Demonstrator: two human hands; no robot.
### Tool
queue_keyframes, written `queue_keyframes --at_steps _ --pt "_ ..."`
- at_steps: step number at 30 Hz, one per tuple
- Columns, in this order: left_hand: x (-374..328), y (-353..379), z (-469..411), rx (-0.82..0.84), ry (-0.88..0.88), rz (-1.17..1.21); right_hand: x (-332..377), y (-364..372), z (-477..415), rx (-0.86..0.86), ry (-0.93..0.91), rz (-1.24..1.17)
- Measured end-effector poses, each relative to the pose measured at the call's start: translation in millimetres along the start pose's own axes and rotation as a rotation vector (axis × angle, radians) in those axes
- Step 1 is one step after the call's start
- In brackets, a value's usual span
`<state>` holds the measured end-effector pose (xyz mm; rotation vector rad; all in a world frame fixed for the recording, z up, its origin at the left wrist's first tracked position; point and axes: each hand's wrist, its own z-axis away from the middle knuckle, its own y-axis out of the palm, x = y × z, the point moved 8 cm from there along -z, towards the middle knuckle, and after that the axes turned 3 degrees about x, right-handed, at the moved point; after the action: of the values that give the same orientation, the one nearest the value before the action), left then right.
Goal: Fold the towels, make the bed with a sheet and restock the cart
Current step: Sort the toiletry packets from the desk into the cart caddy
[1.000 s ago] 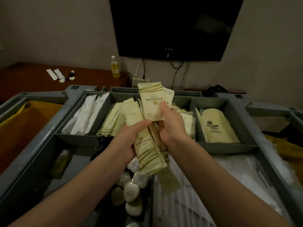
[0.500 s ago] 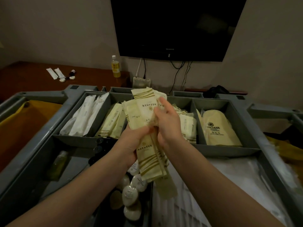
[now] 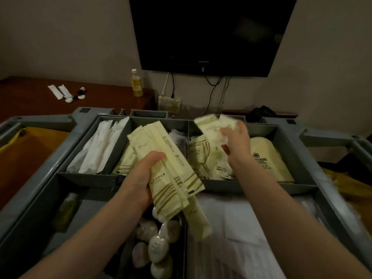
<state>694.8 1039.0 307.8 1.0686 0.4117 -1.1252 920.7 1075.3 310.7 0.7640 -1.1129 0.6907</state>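
Note:
My left hand (image 3: 144,178) grips a bundle of long cream packets with gold stripes (image 3: 171,174) above the grey cart tray (image 3: 88,178). Off to the right, my right hand (image 3: 234,137) holds one or two short cream packets (image 3: 211,127), blurred by motion, over the third compartment, which holds similar short packets (image 3: 203,158). The first compartment has white sachets (image 3: 100,146); the second has long cream packets (image 3: 124,164); the far right one has cream pouches (image 3: 269,160).
Wrapped round soaps (image 3: 157,246) fill a bin below my left hand. A small bottle (image 3: 66,208) lies lower left, white wrapped items (image 3: 241,228) lower right. Yellow bags hang at both cart sides. Beyond stand a wooden desk (image 3: 36,101) with a bottle (image 3: 136,83) and a wall television (image 3: 209,33).
My hands have parted. The right hand has pulled short packets out of the bundle and carried them right over the third compartment; the left hand keeps the long packets.

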Motion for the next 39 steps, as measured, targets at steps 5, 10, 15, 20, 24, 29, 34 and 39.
queue_keyframes --at_steps 5,10,15,20,24,29,34,39 --pt "-16 -18 6 -0.008 0.039 -0.017 -26 10 -8 0.074 -0.346 1.416" --pt "-20 -37 7 -0.027 0.051 -0.025 1 61 50 0.191 -0.494 0.927" --pt "-38 -53 8 0.012 0.137 -0.048 -26 138 132 0.748 -0.152 0.75" --pt "-61 -80 11 0.038 0.154 -0.16 -42 169 149 0.707 -0.141 0.725" --pt "-76 -105 13 0.075 0.104 -0.073 -49 187 152 0.618 -0.147 0.652" --pt "-94 -132 4 0.121 0.107 -0.086 -65 211 150 0.533 -0.052 0.605" --pt "-110 -149 -15 0.119 0.135 -0.171 -75 247 157 0.643 -0.089 0.592" --pt "-122 -160 -32 0.136 0.122 -0.169 -66 257 143 0.57 -0.096 0.582"
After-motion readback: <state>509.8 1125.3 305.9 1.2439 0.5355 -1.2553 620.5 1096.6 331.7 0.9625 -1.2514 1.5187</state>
